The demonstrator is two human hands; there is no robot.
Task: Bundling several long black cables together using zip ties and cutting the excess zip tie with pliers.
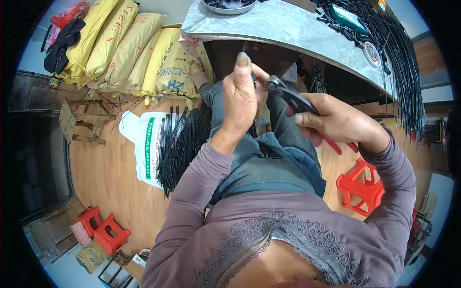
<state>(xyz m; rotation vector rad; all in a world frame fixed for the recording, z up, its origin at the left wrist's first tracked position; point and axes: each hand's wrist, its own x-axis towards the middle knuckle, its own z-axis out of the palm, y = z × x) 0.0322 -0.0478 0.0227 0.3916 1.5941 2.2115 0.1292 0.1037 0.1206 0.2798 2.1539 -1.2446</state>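
My right hand (326, 115) is closed around a dark metal hand tool, which looks like pliers (293, 95), its rounded head tipped toward my left hand. Two red bars (331, 144) show below that hand; they may be the tool's handles. My left hand (242, 93) is in a pinch just beside the tool's head, thumb uppermost. What its fingers hold is mostly hidden; a thin dark tip seems to stick out past the thumb. Both hands are above my lap, over my jeans (259, 168).
A marble-patterned table (269, 26) ahead carries a metal dish (229, 6), black parts and long black rods (401, 62). More black rods (180, 144) lie on a white sack (144, 158) at left. Yellow sacks (129, 53), a wooden stool (84, 122) and red stools (362, 185) stand around.
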